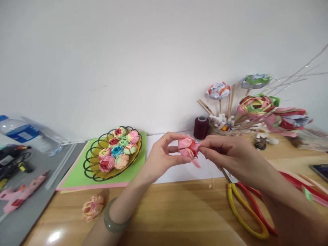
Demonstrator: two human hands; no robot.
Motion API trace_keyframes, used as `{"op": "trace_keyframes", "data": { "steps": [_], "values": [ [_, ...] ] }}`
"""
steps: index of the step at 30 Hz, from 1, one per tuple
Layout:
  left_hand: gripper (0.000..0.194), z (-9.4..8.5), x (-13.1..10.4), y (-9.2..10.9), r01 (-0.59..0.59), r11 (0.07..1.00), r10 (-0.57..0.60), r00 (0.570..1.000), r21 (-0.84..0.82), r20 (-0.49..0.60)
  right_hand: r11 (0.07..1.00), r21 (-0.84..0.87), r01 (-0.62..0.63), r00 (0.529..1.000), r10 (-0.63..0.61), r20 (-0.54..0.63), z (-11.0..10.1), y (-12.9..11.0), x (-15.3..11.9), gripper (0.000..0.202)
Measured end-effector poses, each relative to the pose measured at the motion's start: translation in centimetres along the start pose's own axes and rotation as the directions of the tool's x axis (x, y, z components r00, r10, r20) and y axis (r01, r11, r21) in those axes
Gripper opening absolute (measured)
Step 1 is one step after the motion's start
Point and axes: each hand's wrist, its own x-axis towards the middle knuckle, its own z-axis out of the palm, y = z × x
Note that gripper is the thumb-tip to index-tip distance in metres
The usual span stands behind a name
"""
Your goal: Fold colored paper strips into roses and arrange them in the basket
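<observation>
A pink and red paper flower (pixel 186 147) is held up between both hands above the white paper. My left hand (pixel 164 153) grips its left side, thumb below and index finger above. From the right, my right hand (pixel 222 150) pinches the flower's edge between thumb and fingertips. A pink petal tip hangs from the flower's underside, and a thin thread trails down to the right of it. Below my right hand lie scissors (pixel 247 212) with yellow and red handles, their blades partly hidden by that hand.
At the left, a wire-rimmed basket (pixel 87 164) of several small paper flowers stands on green paper (pixel 74 174). A peach flower (pixel 93 207) lies nearer. A glue gun (pixel 25 193) and bottle (pixel 28 135) are far left. A maroon thread spool (pixel 201 128) and stemmed flowers (pixel 258 104) stand at the back right.
</observation>
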Motion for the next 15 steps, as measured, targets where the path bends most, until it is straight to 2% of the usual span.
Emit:
{"op": "trace_keyframes", "data": {
  "steps": [5, 11, 15],
  "values": [
    [0.041, 0.2, -0.1, 0.2, -0.004, 1.000, 0.004, 1.000, 0.023, -0.014, 0.996, -0.091, 0.008, 0.996, -0.016, -0.092, 0.6, -0.2, -0.1, 0.020],
    [0.041, 0.2, -0.2, 0.1, -0.060, 0.996, 0.061, 0.998, 0.058, -0.024, 0.951, -0.290, 0.112, 0.956, -0.183, -0.231, 1.4, -0.6, -0.3, 0.020],
    [0.041, 0.2, -0.2, 0.2, -0.046, 0.996, 0.050, 0.998, 0.075, -0.048, 0.947, -0.291, 0.134, 0.950, -0.206, -0.235, 1.5, -0.8, -0.4, 0.020]
  ]
}}
